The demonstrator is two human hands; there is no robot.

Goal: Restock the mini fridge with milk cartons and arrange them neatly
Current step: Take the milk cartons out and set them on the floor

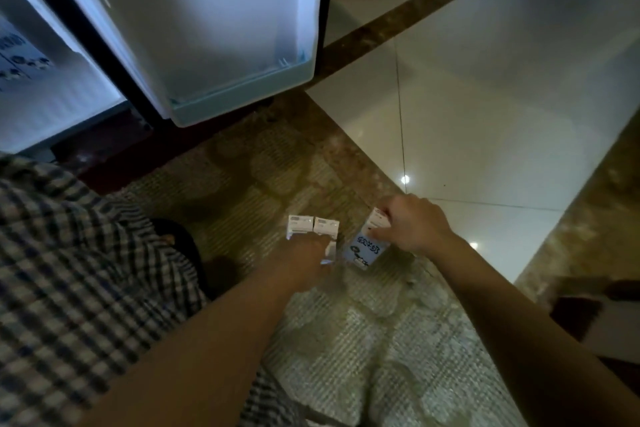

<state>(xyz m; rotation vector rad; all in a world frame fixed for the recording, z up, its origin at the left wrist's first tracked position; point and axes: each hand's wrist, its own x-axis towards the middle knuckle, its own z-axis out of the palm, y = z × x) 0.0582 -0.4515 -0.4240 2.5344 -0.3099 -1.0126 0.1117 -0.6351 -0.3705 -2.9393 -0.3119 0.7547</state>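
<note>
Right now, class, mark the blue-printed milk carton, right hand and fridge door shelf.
blue-printed milk carton (365,248): head view, printed side.
right hand (414,224): head view, its back.
fridge door shelf (242,102): head view, front rim.

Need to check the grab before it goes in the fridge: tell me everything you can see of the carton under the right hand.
The carton is a small box, cardboard by its look, white on top, pale blue on the side with dark lettering. It is tilted, low over the patterned carpet; contact there is unclear. It is apart from the two cartons to its left. The right hand grips its top.
</note>
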